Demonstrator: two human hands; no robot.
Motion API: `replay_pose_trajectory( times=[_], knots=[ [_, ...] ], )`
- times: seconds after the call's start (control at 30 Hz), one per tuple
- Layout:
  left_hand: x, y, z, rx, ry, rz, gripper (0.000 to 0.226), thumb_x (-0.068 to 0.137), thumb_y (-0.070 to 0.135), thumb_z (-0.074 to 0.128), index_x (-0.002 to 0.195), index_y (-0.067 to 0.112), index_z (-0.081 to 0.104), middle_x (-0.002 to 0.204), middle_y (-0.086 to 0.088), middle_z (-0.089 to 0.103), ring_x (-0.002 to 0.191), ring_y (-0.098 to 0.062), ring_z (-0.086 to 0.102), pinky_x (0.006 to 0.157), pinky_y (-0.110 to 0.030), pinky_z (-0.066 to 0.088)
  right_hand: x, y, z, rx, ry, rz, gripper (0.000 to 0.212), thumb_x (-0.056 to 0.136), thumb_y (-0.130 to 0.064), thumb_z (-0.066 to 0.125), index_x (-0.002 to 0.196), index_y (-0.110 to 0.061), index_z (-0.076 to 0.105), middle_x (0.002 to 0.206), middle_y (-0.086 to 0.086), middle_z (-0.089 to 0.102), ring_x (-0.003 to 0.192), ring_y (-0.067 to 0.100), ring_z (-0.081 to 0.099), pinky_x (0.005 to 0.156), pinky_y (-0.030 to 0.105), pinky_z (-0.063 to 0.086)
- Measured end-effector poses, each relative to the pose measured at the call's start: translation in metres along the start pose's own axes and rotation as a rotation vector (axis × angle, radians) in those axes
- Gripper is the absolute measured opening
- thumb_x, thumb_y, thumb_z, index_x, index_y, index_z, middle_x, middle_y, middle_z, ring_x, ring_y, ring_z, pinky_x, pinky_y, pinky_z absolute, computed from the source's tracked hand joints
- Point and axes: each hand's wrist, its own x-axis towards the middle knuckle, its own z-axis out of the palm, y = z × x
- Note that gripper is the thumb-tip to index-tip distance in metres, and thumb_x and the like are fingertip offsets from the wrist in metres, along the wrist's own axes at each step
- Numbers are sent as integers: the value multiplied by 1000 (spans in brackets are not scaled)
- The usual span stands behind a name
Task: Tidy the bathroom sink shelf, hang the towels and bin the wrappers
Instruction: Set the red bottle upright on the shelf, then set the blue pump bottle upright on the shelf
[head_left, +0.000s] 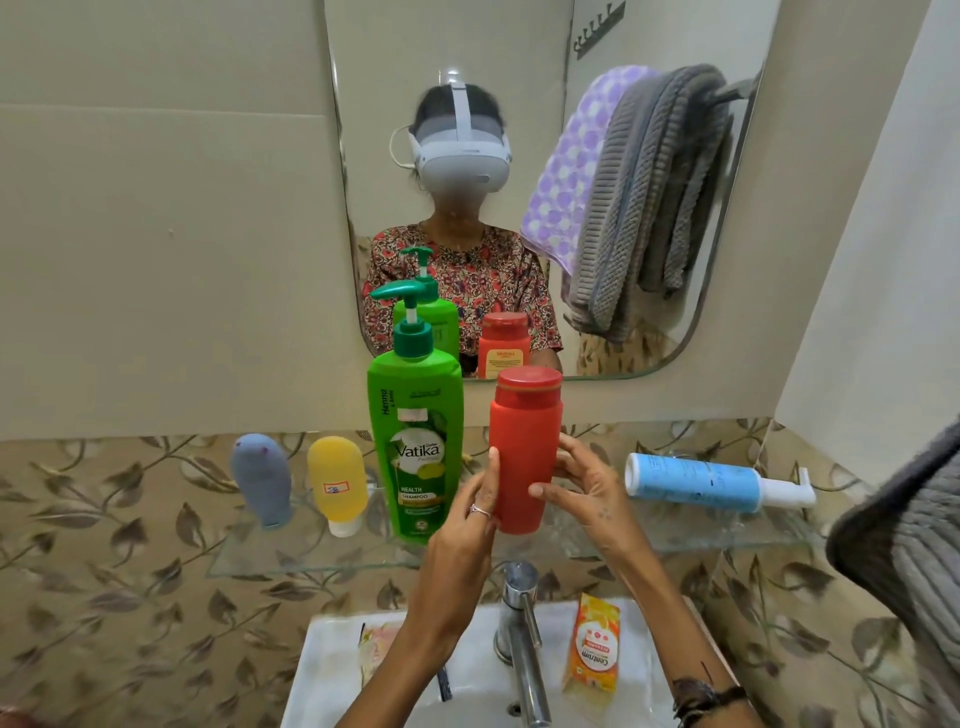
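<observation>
A red bottle (524, 447) stands upright on the glass shelf (311, 564), held between both hands: my left hand (470, 514) wraps its left side, my right hand (584, 480) its right. Beside it on the left stands a green pump shampoo bottle (415, 441), then a yellow tube (337, 483) and a grey tube (262, 480), both cap-down. A blue-and-white pump bottle (696, 480) lies on its side at the shelf's right. An orange wrapper (595, 649) lies on the sink rim right of the tap; another wrapper (374, 649) lies left, partly behind my forearm.
A chrome tap (519, 623) rises over the white sink (322, 675). A grey towel (904, 545) hangs at the right edge. The mirror (649, 338) reflects a purple and a grey towel on a rail, and the person.
</observation>
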Motion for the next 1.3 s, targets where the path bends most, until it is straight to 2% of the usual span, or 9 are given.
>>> replay_pose_trajectory(
  times=[0.2, 0.33, 0.5, 0.6, 0.7, 0.77, 0.9, 1.13, 1.3],
  knots=[
    [-6, 12, 3, 23, 137, -27, 85, 86, -4, 58, 147, 36, 14, 140, 0, 45, 108, -2, 50, 82, -24, 51, 0, 2, 1, 3, 26, 15, 60, 72, 0, 71, 120, -31, 53, 114, -5, 66, 104, 7, 63, 84, 21, 52],
    [-9, 16, 5, 50, 212, -27, 73, 81, -5, 65, 142, 21, 35, 124, -10, 53, 105, -8, 53, 82, -22, 49, -4, -1, 3, 12, 54, 17, 61, 72, 1, 71, 121, -30, 53, 114, -1, 65, 104, 10, 63, 87, 23, 52],
    [-13, 23, 13, 105, 270, 139, 19, 85, 16, 60, 104, 13, 62, 90, -5, 65, 84, -8, 52, 67, -22, 47, -22, 1, -4, 20, 192, 89, 54, 79, 1, 67, 127, -21, 51, 117, 4, 63, 104, 10, 62, 85, 18, 53],
    [-6, 41, 25, 38, 190, 216, 18, 88, 21, 52, 93, 11, 66, 84, -2, 65, 79, -7, 50, 66, -19, 45, -39, 7, -13, 166, 504, 187, 40, 84, 1, 61, 120, -17, 56, 112, 7, 66, 96, 8, 64, 79, 15, 54],
    [19, 68, 38, -16, 106, 307, 19, 89, 20, 52, 93, 10, 67, 84, -4, 66, 77, -11, 56, 62, -23, 48, -49, 11, -26, 343, 728, 297, 50, 85, 1, 59, 133, -7, 47, 116, 15, 64, 96, 18, 64, 89, 29, 52],
    [39, 85, 48, -58, 83, 346, 19, 89, 19, 52, 91, 8, 67, 84, -7, 66, 77, -18, 61, 61, -27, 51, -53, 13, -35, 399, 766, 335, 53, 87, 0, 56, 138, -5, 39, 118, 17, 63, 93, 16, 65, 86, 29, 52],
    [78, 103, 69, -30, 17, 386, 15, 86, 15, 54, 89, 7, 67, 82, -9, 67, 75, -24, 61, 59, -31, 48, -55, 13, -50, 421, 838, 388, 47, 89, -6, 55, 134, -4, 43, 94, 9, 68, 79, 13, 67, 63, 22, 54],
    [128, 97, 119, 168, -330, 289, 26, 95, 21, 46, 115, 8, 58, 115, -10, 60, 108, -26, 54, 84, -35, 42, -46, 4, -64, 487, 924, 392, 47, 89, 5, 52, 134, 7, 39, 118, 28, 58, 110, 36, 59, 89, 37, 48],
    [140, 94, 125, 264, -547, 236, 32, 99, 28, 40, 120, 9, 53, 119, -14, 61, 111, -31, 55, 85, -42, 43, -38, 0, -70, 540, 934, 389, 39, 91, 7, 47, 129, 14, 40, 102, 24, 54, 81, 28, 60, 80, 34, 51]
  ],
)
